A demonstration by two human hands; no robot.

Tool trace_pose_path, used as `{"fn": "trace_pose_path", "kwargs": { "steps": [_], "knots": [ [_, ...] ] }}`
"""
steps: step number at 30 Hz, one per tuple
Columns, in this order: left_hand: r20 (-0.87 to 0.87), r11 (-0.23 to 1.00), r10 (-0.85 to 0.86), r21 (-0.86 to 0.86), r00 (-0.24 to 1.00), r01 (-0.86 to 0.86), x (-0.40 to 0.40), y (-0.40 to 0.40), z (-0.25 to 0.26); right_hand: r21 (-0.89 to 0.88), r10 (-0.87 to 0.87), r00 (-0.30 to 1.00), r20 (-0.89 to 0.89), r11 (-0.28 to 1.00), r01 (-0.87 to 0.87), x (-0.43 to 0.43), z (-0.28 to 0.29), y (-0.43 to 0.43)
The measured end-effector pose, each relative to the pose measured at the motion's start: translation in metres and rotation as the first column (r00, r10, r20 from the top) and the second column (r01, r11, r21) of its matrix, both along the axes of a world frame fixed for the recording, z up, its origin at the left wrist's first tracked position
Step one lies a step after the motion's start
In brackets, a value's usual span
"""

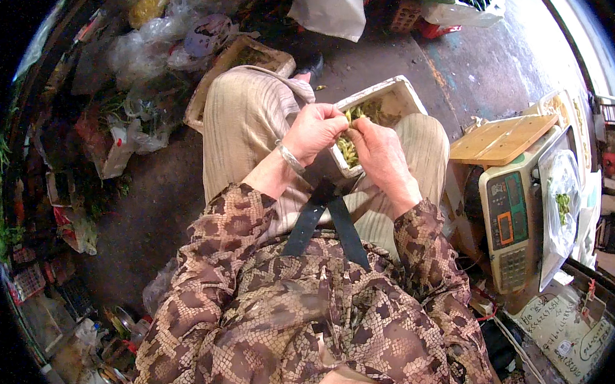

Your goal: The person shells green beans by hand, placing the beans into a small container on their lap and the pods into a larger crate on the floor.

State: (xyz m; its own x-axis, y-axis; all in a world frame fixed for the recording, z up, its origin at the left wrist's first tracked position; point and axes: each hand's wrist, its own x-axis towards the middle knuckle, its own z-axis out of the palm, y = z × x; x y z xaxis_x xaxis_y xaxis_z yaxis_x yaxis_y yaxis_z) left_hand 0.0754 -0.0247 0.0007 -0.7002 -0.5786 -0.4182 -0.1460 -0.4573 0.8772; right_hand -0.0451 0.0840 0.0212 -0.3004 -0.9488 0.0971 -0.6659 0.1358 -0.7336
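Observation:
My left hand, with a metal bracelet at its wrist, and my right hand meet fingertip to fingertip above a white foam box. Both pinch a small green pod, mostly hidden by the fingers. Inside the box lie green pods on the near left side and darker, brownish plant bits towards the far side. The box stands between my knees, its near right part covered by my right hand and knee.
At the right stand a digital scale, a wooden board and a tray with green pods on plastic. Another foam box is beyond my left knee. Plastic bags pile up at upper left; a white bag stands ahead.

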Motion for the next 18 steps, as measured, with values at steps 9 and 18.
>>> {"fn": "trace_pose_path", "kwargs": {
  "steps": [9,18],
  "knots": [
    [-0.065,0.999,0.030,0.043,0.997,-0.027,-0.0011,0.0033,-0.0032,-0.022,-0.012,0.999,0.040,1.000,0.013,-0.0015,-0.0031,-0.0009],
    [-0.028,1.000,0.024,-0.005,0.999,-0.024,-0.0036,0.0033,0.0018,-0.034,-0.038,0.998,0.050,0.999,0.040,0.0005,-0.0009,-0.0005]
  ]
}}
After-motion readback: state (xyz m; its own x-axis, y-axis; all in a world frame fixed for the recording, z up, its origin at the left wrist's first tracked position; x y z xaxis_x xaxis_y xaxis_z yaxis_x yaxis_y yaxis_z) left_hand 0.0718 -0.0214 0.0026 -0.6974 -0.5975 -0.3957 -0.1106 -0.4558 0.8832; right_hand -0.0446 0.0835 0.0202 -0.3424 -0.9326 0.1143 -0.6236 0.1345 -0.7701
